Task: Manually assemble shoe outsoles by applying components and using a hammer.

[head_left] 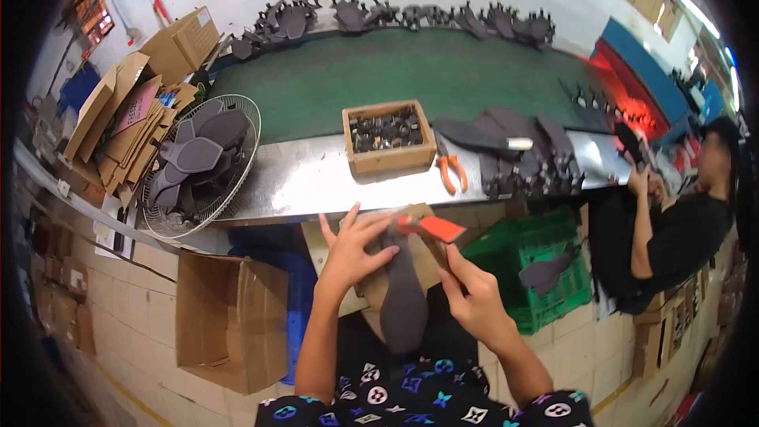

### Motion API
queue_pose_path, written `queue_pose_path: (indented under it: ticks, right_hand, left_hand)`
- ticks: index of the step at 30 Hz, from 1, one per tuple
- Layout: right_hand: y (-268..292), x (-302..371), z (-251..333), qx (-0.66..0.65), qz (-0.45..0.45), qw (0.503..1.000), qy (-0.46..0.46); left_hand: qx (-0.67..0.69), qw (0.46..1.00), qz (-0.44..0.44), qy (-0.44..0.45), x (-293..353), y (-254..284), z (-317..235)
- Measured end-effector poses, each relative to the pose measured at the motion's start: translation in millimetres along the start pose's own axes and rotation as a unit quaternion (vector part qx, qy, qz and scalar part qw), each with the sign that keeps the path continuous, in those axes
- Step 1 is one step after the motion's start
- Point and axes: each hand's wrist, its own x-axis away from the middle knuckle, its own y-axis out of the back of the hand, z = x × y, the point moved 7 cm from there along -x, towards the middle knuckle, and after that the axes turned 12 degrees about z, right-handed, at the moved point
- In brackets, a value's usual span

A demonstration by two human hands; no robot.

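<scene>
A long dark grey shoe sole (404, 308) lies lengthwise in front of me, its wide end toward my body and its narrow end on a tan board (371, 281). My left hand (353, 249) spreads its fingers at the sole's far left edge; the thumb reaches over it and the fingertips touch near its far end. Wrapped round the wooden handle of a hammer with an orange-red head (435, 228), my right hand (477, 296) is right of the sole. The hammer head is over the far end and hides part of it.
On the metal bench edge stand a wooden box of small dark parts (387, 160), orange-handled pliers (452, 174) and stacked dark soles (528, 146). A wire basket of soles (237, 160) is left. A cardboard box (229, 324) and green crate (522, 300) flank me. A co-worker (672, 229) sits right.
</scene>
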Motion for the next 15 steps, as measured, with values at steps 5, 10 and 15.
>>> queue_pose_path:
  ticks: [5, 10, 15]
  right_hand:
    - [20.0, -10.3, 6.2, 0.039, 0.016, 0.998, -0.037]
    - [-17.4, -11.1, -23.9, 0.225, 0.105, 0.969, 0.012]
    - [-31.3, -9.7, 10.6, 0.115, 0.224, 0.961, 0.110]
  left_hand:
    - [0.071, 0.987, -0.021, -0.143, 21.5, 12.1, -21.0]
    - [0.387, 0.898, 0.153, -0.141, 88.9, 8.7, -100.3]
    - [0.479, 0.839, 0.244, -0.087, 132.3, 2.9, -123.9]
